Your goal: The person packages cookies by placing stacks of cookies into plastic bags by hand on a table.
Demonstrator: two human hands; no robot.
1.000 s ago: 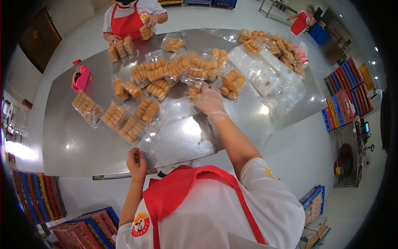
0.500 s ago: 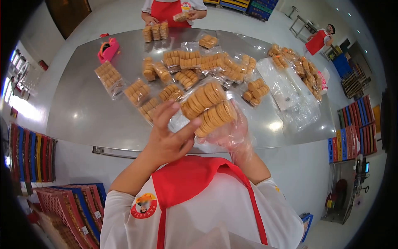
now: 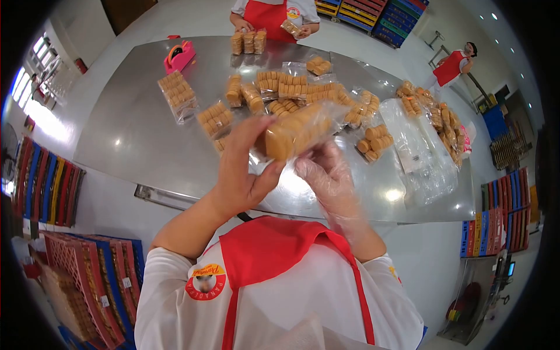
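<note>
Over the table point(image 3: 134, 146), strewn packs point(image 3: 374, 143) behind, hands point(image 3: 238, 175) half curled, biscuit bag point(image 3: 297, 131) in left, perhaps both.

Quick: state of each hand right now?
Left hand: holding one end of a pack.
Right hand: fingers curled by the pack's lower side; whether it grips cannot be told.

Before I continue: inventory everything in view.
held biscuit packet: 1, tan, at hands
other packets: over ten, tan, across table
packet pile: 1, tan, table's right end
flat plastic: uncounted, clear, beside pile
tape dispenser: 1, pink, table's far left
table: 1, silver, centre
co-workers: at least 2, red aprons, beyond table
crates: many, multicoloured, around room
own apron: 1, red, chest
left hand: 1, bare, gripping held packet
right hand: 1, clear-gloved, near held packet
</note>
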